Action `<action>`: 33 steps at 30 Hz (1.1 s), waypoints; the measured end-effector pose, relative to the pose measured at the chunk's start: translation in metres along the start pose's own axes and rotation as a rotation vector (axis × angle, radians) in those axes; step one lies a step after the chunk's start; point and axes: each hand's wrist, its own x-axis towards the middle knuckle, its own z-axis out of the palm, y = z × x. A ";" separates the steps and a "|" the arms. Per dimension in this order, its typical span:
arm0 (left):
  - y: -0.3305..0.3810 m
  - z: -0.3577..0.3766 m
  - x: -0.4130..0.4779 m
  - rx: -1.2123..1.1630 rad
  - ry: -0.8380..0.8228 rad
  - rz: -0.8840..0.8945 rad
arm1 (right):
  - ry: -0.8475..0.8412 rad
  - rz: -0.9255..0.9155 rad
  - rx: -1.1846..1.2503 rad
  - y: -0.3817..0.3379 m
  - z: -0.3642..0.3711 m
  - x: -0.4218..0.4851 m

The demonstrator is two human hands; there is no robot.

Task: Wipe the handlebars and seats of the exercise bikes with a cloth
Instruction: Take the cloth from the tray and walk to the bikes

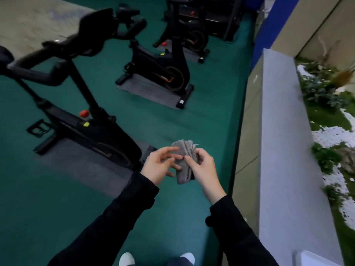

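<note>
A folded grey cloth [185,150] is held upright in front of me at mid-frame. My right hand [203,169] grips it from the right, thumb across its folds. My left hand [160,166] touches its left side with loosely spread fingers. The nearest black exercise bike [84,123] stands to my left, its handlebars [63,45] blurred at upper left and the edge of its seat [5,54] at the frame's left border. A second bike [163,68] stands farther ahead, with its handlebars [134,24] near the top.
A third bike [188,31] and a dark rack stand at the back. Each bike sits on a grey mat [153,93] on green floor. A low grey ledge [284,131] and beige wall run along the right, with plants and white pebbles beyond.
</note>
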 end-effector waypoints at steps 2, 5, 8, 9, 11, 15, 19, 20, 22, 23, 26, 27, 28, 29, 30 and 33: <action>-0.010 -0.034 -0.009 0.070 0.168 0.019 | -0.072 -0.013 0.029 -0.007 0.025 -0.009; -0.020 -0.080 -0.019 0.074 0.304 -0.004 | -0.213 -0.033 0.046 -0.021 0.067 -0.021; -0.023 -0.120 -0.032 0.040 0.337 -0.013 | -0.355 -0.050 0.075 -0.036 0.111 -0.033; -0.023 -0.133 -0.037 0.037 0.360 0.002 | -0.391 -0.051 0.087 -0.039 0.125 -0.037; -0.023 -0.158 -0.047 0.022 0.413 0.025 | -0.438 -0.048 0.101 -0.045 0.153 -0.046; -0.023 -0.203 -0.070 -0.012 0.445 0.086 | -0.429 -0.085 0.110 -0.056 0.204 -0.063; -0.033 -0.249 -0.092 0.089 0.525 0.070 | -0.436 -0.164 0.037 -0.064 0.241 -0.072; -0.037 -0.261 -0.098 0.136 0.549 0.054 | -0.433 -0.174 0.020 -0.065 0.247 -0.073; -0.046 -0.282 -0.110 0.243 0.591 0.027 | -0.424 -0.199 -0.029 -0.068 0.256 -0.073; -0.050 -0.292 -0.115 0.306 0.606 0.017 | -0.421 -0.214 -0.058 -0.070 0.261 -0.072; -0.062 -0.315 -0.124 0.484 0.626 -0.002 | -0.439 -0.250 -0.111 -0.076 0.278 -0.068; -0.066 -0.321 -0.126 0.533 0.621 -0.009 | -0.454 -0.262 -0.119 -0.078 0.285 -0.066; -0.069 -0.327 -0.128 0.580 0.612 -0.020 | -0.473 -0.275 -0.126 -0.079 0.291 -0.064; -0.073 -0.332 -0.130 0.627 0.604 -0.037 | -0.494 -0.289 -0.135 -0.080 0.298 -0.062; -0.077 -0.337 -0.131 0.673 0.598 -0.059 | -0.514 -0.308 -0.147 -0.081 0.304 -0.058; -0.087 -0.352 -0.134 0.824 0.573 -0.152 | -0.532 -0.350 -0.169 -0.083 0.324 -0.044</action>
